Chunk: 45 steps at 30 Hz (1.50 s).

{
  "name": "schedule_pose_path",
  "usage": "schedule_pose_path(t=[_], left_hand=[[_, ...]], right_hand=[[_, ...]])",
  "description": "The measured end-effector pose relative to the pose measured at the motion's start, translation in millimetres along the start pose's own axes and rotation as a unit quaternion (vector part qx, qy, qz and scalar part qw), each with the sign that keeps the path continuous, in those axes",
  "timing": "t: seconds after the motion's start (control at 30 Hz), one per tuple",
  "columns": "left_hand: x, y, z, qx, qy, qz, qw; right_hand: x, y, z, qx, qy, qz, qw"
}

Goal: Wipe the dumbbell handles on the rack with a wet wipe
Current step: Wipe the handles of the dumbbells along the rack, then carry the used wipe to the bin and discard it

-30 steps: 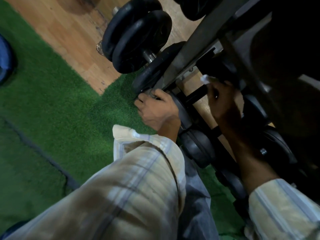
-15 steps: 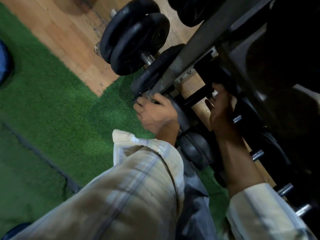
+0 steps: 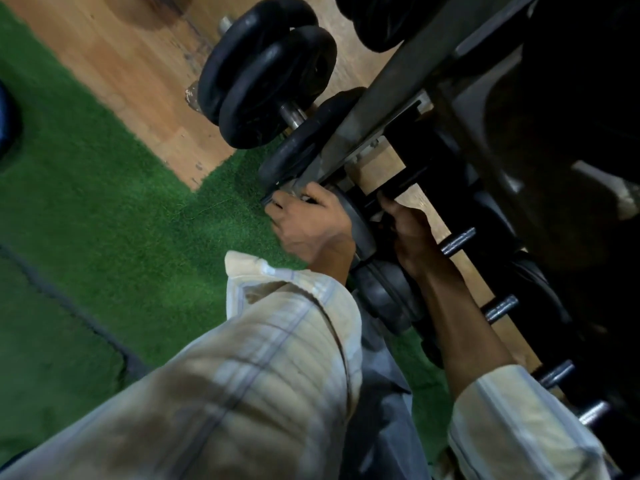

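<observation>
My right hand (image 3: 410, 233) is curled around the near end of a black dumbbell handle (image 3: 403, 185) on the low shelf of the rack (image 3: 391, 88). The wet wipe is almost fully hidden inside that hand; only a pale scrap (image 3: 380, 220) shows by the fingers. My left hand (image 3: 311, 225) grips the grey end weight (image 3: 362, 230) of the same dumbbell at the rack's front corner. More dumbbell handles (image 3: 458, 240) (image 3: 501, 308) (image 3: 554, 375) line the shelf to the right of my right forearm.
A black plate dumbbell (image 3: 270, 81) lies on the wooden floor (image 3: 131, 64) beyond the rack. Green turf (image 3: 104, 202) covers the ground to the left. The rack's dark upper shelf (image 3: 554, 133) overhangs my right hand. My checked sleeves fill the foreground.
My right hand has slid down and left along the black handle toward the grey end weight, and the white wipe, which was visible above the fingers, is now hidden. My left hand has kept its grip.
</observation>
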State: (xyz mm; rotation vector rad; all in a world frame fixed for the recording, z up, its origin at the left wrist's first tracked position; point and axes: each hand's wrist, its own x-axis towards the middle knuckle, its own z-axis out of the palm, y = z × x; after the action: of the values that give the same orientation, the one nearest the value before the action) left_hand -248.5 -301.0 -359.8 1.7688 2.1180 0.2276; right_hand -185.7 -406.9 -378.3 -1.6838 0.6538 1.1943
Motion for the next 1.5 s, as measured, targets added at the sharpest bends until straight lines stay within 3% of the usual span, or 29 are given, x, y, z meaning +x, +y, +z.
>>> schedule_pose_path(t=[0.13, 0.23, 0.3, 0.4, 0.57, 0.87, 1.23, 1.5], left_hand=[[0, -1, 0, -0.003, -0.01, -0.013, 1.0], [-2, 0, -2, -0.002, -0.027, -0.022, 0.999], [0, 1, -6, -0.004, -0.045, -0.033, 0.998], [2, -2, -16, 0.002, -0.088, -0.036, 0.995], [-8, -15, -46, 0.004, -0.163, -0.012, 0.987], [-33, -1, -136, -0.195, -0.237, -0.011, 0.952], [-75, 2, -248, -0.284, -0.225, -0.038, 0.931], [-67, -14, -275, -0.334, -0.188, -0.069, 0.921]], right_hand=[[-13, -8, -1, -0.188, 0.073, -0.06, 0.978], [-19, -11, -1, -0.24, 0.111, -0.055, 0.963], [-26, -16, 0, -0.208, 0.104, -0.045, 0.972], [-36, -25, 1, -0.09, 0.027, -0.038, 0.995], [-68, -43, -1, 0.033, -0.059, -0.037, 0.997], [-160, -41, -7, 0.124, -0.05, -0.038, 0.99], [-279, -51, -18, 0.073, -0.015, -0.074, 0.994], [-340, -64, -14, 0.043, -0.028, -0.131, 0.99]])
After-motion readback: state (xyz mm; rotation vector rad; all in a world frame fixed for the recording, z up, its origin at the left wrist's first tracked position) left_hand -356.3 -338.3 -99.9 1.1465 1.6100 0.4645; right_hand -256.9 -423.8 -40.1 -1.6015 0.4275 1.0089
